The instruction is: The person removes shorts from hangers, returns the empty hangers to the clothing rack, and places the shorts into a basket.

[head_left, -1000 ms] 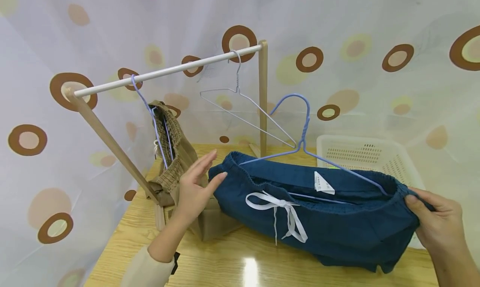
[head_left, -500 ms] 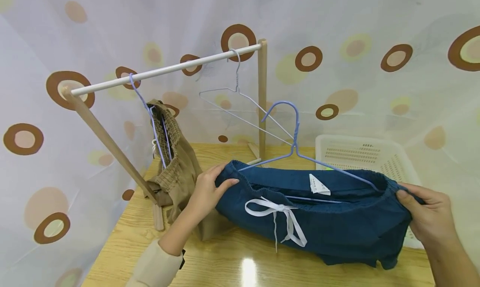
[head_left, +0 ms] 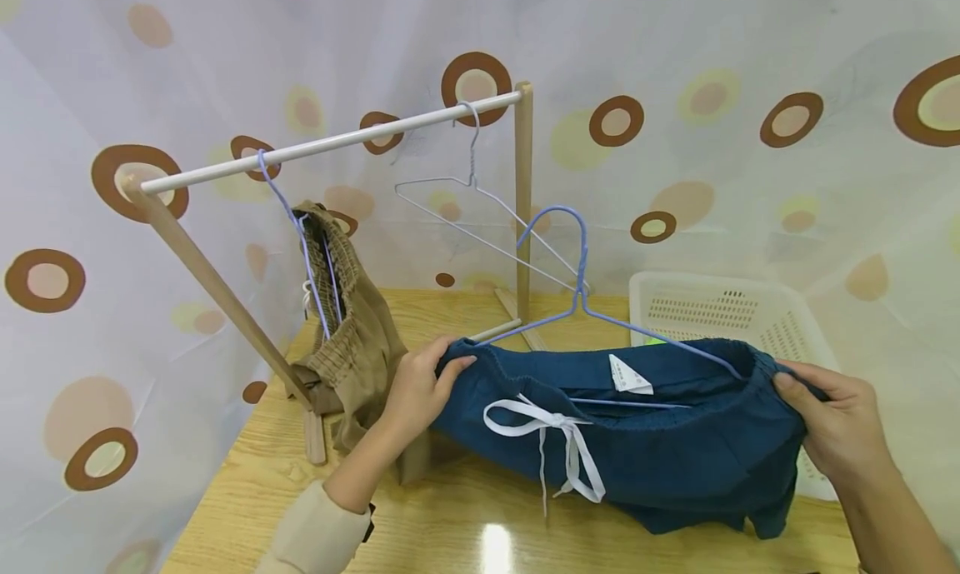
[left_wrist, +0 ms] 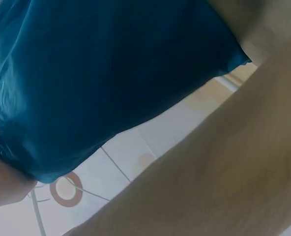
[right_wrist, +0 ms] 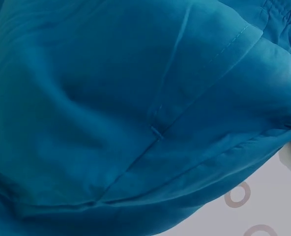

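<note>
Dark blue shorts [head_left: 675, 449] with a white drawstring bow [head_left: 557, 421] and a white label hang stretched between both hands. My left hand [head_left: 420, 391] pinches the waistband at its left corner, thumb in front. The right hand [head_left: 843, 420] grips the opposite corner, thumb on the near side. A purple wire hanger [head_left: 582, 282] sits inside the waist, its hook standing up above the cloth. In the left wrist view the blue cloth [left_wrist: 111, 69] fills the upper left; the right wrist view shows mostly the shorts' side seam and pocket [right_wrist: 155, 130].
A clothes rack with a white rail [head_left: 337, 141] and wooden posts stands at left. On it hang brown pants [head_left: 367, 332] on a purple hanger and a bare pale wire hanger [head_left: 474, 182]. Behind the shorts is a white perforated basket [head_left: 705, 299] on the wooden table [head_left: 247, 491].
My left hand has moved right and taken hold of the waistband's left corner. The shorts, the hanger and the right hand have shifted slightly left.
</note>
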Tool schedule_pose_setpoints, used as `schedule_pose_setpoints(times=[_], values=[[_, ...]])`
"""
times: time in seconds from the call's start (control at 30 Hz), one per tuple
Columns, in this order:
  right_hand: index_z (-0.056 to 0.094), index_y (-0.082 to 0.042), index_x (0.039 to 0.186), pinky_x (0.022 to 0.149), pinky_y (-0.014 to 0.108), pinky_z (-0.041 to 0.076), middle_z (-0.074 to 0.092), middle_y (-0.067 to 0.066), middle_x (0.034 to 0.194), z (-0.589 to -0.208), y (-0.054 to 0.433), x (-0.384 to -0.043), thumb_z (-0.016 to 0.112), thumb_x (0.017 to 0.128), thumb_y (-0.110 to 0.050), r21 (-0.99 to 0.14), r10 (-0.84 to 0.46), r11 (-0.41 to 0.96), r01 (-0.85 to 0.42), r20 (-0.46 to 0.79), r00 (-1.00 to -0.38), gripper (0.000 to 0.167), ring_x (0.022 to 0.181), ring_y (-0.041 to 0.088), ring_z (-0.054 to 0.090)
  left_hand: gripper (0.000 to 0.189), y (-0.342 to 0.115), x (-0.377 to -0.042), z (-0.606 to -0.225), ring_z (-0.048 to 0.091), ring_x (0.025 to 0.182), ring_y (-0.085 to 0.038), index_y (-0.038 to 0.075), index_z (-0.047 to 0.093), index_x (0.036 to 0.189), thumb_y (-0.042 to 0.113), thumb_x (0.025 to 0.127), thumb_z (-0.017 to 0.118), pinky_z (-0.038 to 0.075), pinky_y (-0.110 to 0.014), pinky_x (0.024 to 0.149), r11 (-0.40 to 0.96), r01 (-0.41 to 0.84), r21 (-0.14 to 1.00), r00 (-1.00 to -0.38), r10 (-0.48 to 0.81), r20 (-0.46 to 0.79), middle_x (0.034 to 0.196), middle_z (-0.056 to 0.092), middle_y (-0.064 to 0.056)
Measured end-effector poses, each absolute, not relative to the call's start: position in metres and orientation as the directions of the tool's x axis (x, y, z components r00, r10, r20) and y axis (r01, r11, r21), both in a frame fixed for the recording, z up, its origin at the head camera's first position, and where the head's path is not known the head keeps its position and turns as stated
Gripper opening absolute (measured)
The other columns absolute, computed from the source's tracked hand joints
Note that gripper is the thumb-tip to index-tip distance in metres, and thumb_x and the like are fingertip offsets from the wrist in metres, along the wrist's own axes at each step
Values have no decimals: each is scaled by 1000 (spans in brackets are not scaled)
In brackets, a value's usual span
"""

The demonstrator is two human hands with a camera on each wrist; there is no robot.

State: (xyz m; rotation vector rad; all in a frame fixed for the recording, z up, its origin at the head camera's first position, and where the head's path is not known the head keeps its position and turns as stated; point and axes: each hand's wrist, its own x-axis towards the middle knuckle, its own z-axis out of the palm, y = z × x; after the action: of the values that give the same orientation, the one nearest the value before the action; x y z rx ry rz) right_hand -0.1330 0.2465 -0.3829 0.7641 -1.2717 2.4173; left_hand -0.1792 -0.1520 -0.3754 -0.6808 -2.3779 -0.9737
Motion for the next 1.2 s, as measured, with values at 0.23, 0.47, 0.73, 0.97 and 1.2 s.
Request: schedule_pose_setpoints(times=[0.23, 0.47, 0.73, 0.97, 1.2], values=[[66, 13, 101, 70, 21, 56, 71, 13, 97, -383, 241, -137, 42, 86, 22, -712, 40, -474, -517, 570, -821, 29, 89, 16, 69, 15, -151, -181, -377, 67, 80, -24, 1, 63, 100, 6, 86, 63, 55, -35, 70, 638, 640, 429, -707, 270, 653, 90, 69, -12], [69, 8, 98, 70, 17, 55, 73, 7, 94, -379, 236, -141, 45, 86, 20, -754, 92, -369, -543, 552, -829, 29, 86, 11, 68, 15, -152, -183, -377, 65, 77, -24, 1, 62, 101, 7, 86, 63, 51, -38, 68, 681, 626, 380, -673, 226, 704, 88, 69, -13], [67, 14, 94, 65, 20, 56, 73, 13, 88, -378, 235, -139, 44, 85, 23, -666, 175, -503, -551, 546, -819, 27, 78, 16, 70, 12, -157, -181, -381, 66, 79, -23, 4, 62, 97, 4, 85, 63, 46, -33, 63, 685, 627, 371, -645, 189, 741, 87, 70, -11], [69, 15, 86, 59, 18, 55, 72, 13, 78, -372, 235, -134, 48, 81, 24, -665, 364, -460, -589, 464, -808, 23, 68, 15, 69, 16, -164, -179, -386, 64, 76, -23, 2, 62, 93, -1, 78, 68, 43, -30, 59, 675, 658, 334, -585, 179, 791, 84, 69, -11], [67, 19, 82, 55, 20, 55, 71, 17, 73, -373, 236, -128, 49, 79, 26, -629, 492, -465, -622, 401, -773, 19, 64, 18, 69, 16, -169, -174, -389, 63, 74, -23, 1, 61, 93, -4, 78, 67, 44, -31, 61, 651, 674, 349, -581, 176, 794, 83, 67, -12]])
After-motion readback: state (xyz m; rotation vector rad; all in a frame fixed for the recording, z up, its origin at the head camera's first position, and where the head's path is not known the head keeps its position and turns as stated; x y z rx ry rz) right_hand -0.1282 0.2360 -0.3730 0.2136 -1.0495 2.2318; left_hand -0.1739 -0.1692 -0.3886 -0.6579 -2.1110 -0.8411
